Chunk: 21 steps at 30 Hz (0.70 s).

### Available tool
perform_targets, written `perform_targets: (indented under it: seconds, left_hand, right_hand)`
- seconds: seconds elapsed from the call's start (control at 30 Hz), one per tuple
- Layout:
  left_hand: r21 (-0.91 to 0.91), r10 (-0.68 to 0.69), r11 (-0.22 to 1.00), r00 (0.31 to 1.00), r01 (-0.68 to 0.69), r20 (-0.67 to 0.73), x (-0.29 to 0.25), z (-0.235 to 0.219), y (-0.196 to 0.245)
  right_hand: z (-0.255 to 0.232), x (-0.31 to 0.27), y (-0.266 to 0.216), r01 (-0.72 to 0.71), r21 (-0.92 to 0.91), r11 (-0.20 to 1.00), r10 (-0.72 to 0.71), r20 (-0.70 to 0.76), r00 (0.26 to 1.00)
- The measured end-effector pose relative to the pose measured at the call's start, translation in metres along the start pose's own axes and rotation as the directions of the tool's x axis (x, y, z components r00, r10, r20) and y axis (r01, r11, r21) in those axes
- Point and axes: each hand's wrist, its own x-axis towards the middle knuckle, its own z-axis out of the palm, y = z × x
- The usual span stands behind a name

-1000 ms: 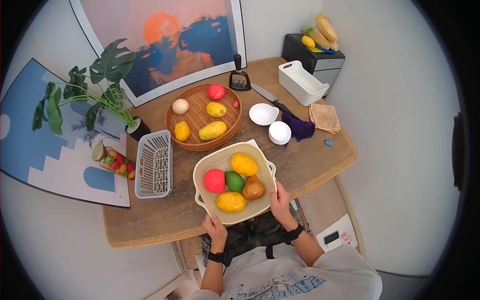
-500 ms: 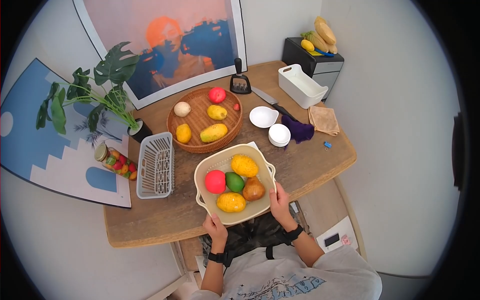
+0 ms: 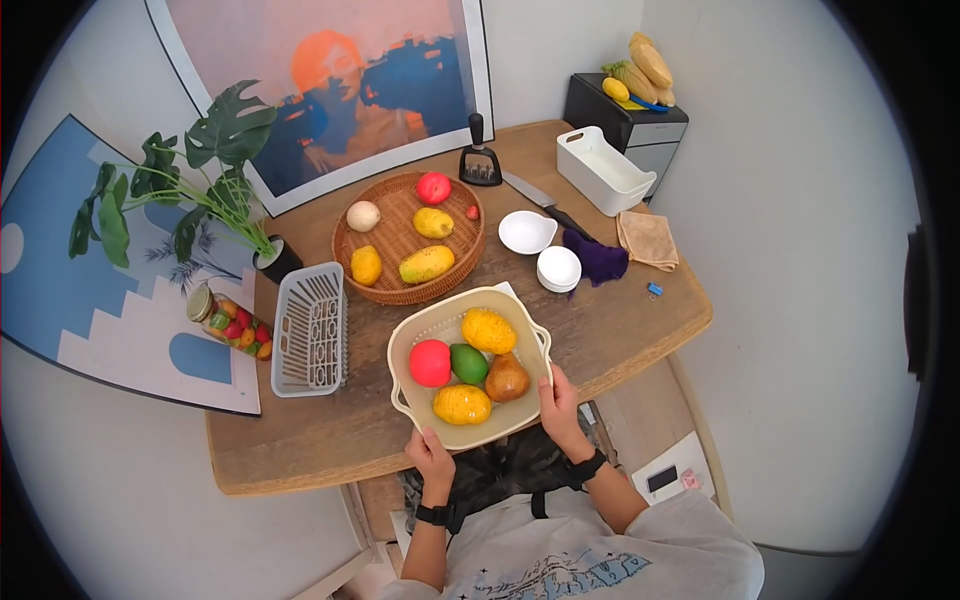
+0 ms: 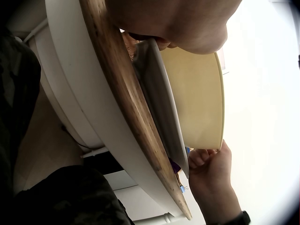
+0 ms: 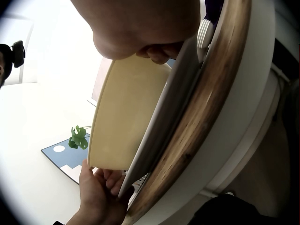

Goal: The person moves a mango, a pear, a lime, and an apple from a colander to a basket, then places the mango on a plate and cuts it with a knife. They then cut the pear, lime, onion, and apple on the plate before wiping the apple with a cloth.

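Left hand (image 3: 431, 460) and right hand (image 3: 562, 408), fingers gripping the edges of the cream handled basin (image 3: 420, 325), have kept its five fruits (image 3: 468, 363) unshifted, suggesting a steady hold

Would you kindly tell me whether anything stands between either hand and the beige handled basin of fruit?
Nothing visible does: the left hand and right hand both grip the beige handled basin at its rim.

— Left hand (image 3: 431, 460) gripping, fingers curled, its forearm (image 3: 425, 555) pointing nearly straight ahead!
— And the right hand (image 3: 562, 405) grips too, farther forward, thumb uppermost, with the right forearm (image 3: 618, 497) slanting inward!
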Motion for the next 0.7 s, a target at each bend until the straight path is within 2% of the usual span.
perform_targets:
  seconds: [0.37,0.47,0.7]
  left_hand:
    - [0.007,0.019,1.0,1.0,-0.019,0.004,0.0005,-0.0005,-0.0002]
    - [0.002,0.023,1.0,1.0,-0.023,-0.001,0.0008,0.0001,-0.0004]
    - [0.011,0.001,1.0,1.0,-0.001,0.024,0.0005,-0.0022,0.0012]
  right_hand:
    - [0.0013,0.0008,0.0012,0.037,-0.008,0.999,-0.037,-0.017,0.999]
    - [-0.0001,0.0003,0.0005,0.003,-0.012,1.0,-0.003,0.0,1.0]
    - [0.0019,0.0006,-0.0025,0.049,0.005,0.999,-0.049,-0.024,0.999]
